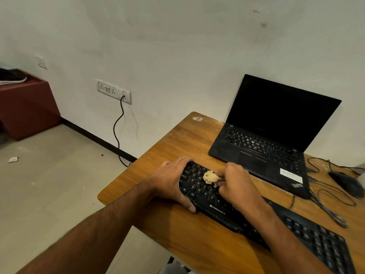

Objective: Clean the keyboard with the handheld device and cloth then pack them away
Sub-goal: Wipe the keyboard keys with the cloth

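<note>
Far left of frame, a dark red-brown box (27,107) sat on the floor (49,184) with a dark shoe (12,76) on top. A scrap of paper (13,159) lay on the tiles below it. Right of that, a white socket panel (114,91) on the wall (177,46), with a black cable (118,131) plugged in, hanging down and running behind the wooden surface (177,230).

Centre frame, the left hand (169,184) gripped the left end of the black keyboard (256,220): fingers curled over the far edge, thumb hooked on the near edge, palm against the end. The keyboard lay flat on the surface, running diagonally from centre to the lower right corner of frame, "ZEBRONICS" printed on its near rim.

Just right of the left hand, a small balled-up tan cloth (211,177) rested on the keys in the upper-left part of the keyboard. The right hand (237,184) held it, fingers curled tight and pinching the cloth's right side, pressing it onto the keys. Couldn't tell if anything else was in that hand. Handheld device not made out in this view.

Upper right, an open black laptop (276,135) stood on the surface behind the keyboard, screen dark, lid near the wall. Far right, a black mouse (346,182) lay on the surface beside the laptop, with thin black wires (331,198) looped around it and trailing toward the keyboard.
</note>
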Motion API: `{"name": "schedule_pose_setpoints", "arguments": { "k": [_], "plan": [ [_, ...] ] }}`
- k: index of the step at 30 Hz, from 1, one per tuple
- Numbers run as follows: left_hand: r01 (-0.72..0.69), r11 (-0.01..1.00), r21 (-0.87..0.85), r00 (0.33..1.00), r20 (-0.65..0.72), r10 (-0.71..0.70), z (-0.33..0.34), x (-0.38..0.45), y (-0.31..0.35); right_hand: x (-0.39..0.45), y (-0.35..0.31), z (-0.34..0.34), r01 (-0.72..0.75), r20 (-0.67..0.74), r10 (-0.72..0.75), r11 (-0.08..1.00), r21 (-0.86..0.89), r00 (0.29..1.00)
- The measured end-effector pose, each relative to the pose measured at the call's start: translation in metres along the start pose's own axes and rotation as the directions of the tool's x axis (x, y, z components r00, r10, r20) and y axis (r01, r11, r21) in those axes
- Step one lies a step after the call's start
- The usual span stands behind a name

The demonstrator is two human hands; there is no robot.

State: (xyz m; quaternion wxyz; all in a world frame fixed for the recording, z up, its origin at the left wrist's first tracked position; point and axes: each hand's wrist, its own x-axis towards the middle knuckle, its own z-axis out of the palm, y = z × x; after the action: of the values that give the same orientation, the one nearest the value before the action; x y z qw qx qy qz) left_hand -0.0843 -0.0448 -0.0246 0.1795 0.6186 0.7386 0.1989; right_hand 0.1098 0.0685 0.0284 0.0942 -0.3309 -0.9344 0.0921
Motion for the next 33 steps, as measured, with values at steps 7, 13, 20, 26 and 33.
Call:
{"name": "schedule_pose_setpoints", "arguments": {
  "k": [7,13,20,26,33],
  "plan": [
    [-0.003,1.0,0.014,1.0,-0.01,0.003,0.0,0.0,-0.001,0.024,-0.047,0.018,0.098,-0.121,-0.09,0.993,0.059,0.989],
    [-0.004,1.0,-0.018,1.0,-0.015,0.004,0.0,-0.001,-0.002,0.034,-0.052,0.017,0.116,-0.132,-0.107,0.991,0.065,0.985],
    [0.021,1.0,-0.003,1.0,0.003,-0.021,0.001,0.001,-0.002,0.014,-0.003,0.002,-0.089,-0.012,0.089,0.996,0.006,0.996],
    [-0.002,1.0,0.02,1.0,0.001,0.002,0.001,0.002,-0.003,0.016,-0.026,0.018,0.01,-0.148,-0.003,0.999,0.051,0.989],
    [-0.004,1.0,0.002,1.0,-0.017,0.004,0.001,0.002,-0.006,0.046,-0.054,0.019,0.037,-0.14,-0.028,0.997,0.061,0.99]
  ]
}}
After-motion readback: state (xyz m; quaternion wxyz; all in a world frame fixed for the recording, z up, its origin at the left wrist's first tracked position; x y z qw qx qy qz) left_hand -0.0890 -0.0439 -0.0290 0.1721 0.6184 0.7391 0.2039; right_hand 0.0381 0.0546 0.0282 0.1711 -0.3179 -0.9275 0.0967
